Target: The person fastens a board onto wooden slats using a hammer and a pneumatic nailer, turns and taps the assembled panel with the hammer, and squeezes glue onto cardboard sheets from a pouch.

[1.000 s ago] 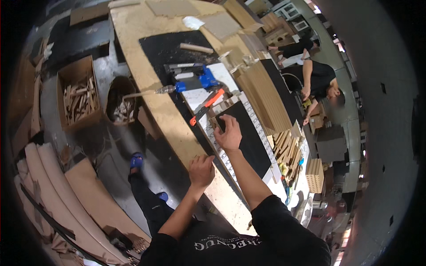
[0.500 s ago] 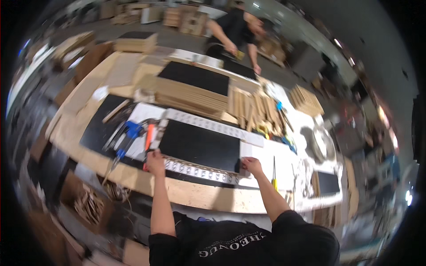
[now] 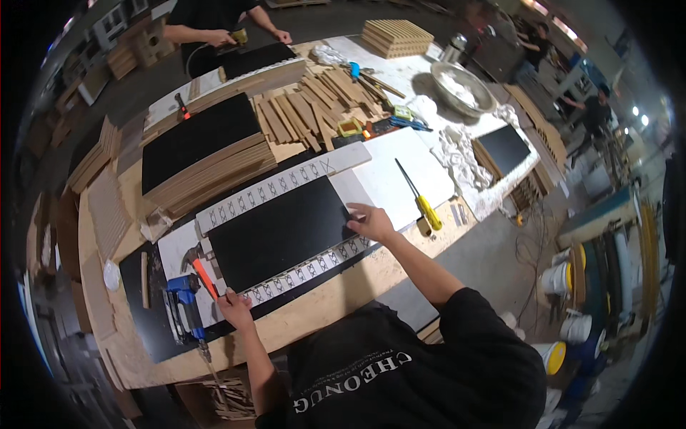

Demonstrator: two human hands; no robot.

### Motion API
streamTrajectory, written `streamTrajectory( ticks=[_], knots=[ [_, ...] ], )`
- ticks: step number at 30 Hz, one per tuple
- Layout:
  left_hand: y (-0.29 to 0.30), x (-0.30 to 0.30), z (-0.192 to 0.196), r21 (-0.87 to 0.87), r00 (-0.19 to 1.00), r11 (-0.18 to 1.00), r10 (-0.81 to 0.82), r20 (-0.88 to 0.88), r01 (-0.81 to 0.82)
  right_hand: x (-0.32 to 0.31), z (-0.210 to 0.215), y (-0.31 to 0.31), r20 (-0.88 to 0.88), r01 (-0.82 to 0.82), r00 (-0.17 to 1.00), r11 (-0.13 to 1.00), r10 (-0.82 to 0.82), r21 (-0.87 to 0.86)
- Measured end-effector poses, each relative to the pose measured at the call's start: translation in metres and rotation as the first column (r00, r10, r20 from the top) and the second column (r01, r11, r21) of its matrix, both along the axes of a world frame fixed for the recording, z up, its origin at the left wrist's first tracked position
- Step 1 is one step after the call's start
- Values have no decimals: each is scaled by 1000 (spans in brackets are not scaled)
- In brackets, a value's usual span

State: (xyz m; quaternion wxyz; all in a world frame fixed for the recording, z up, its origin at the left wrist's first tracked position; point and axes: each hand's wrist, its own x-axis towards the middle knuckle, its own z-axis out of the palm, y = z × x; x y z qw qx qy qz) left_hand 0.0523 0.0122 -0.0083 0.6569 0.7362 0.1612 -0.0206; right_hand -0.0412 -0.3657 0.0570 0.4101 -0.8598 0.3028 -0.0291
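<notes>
Steel-grey and shallow, a round metal bowl point(image 3: 463, 87) is sitting at the far end of the workbench point(image 3: 336, 297), holding something pale that cannot be made out. White buckets point(image 3: 564, 300) are standing on the floor to the right, their contents hidden. Nearer, a black panel point(image 3: 282, 230) is lying flat between two white patterned strips point(image 3: 282, 187). The left hand point(image 3: 234, 309) is pressing down at the panel's near left corner, fingers curled on the edge. The right hand point(image 3: 370, 222) is resting spread on its right end, arm reaching forward. A yellow-handled screwdriver point(image 3: 420, 200) is lying just right of that hand.
</notes>
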Motion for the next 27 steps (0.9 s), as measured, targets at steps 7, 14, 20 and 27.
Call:
streamTrajectory(
  ticks=[7,14,20,27],
  knots=[
    [25,-2,18,13,966,970,-241,-94,244,-30,-27,24,402,-154,807,812,432,-563],
    [49,3,22,57,873,885,-443,-202,462,-33,-31,26,347,-141,870,852,350,-505],
    [77,17,45,200,760,733,-622,-189,650,-22,-27,52,442,-134,781,810,441,-571],
    [111,9,65,194,875,854,-457,-161,482,-22,-43,55,400,-140,817,817,415,-560]
  ],
)
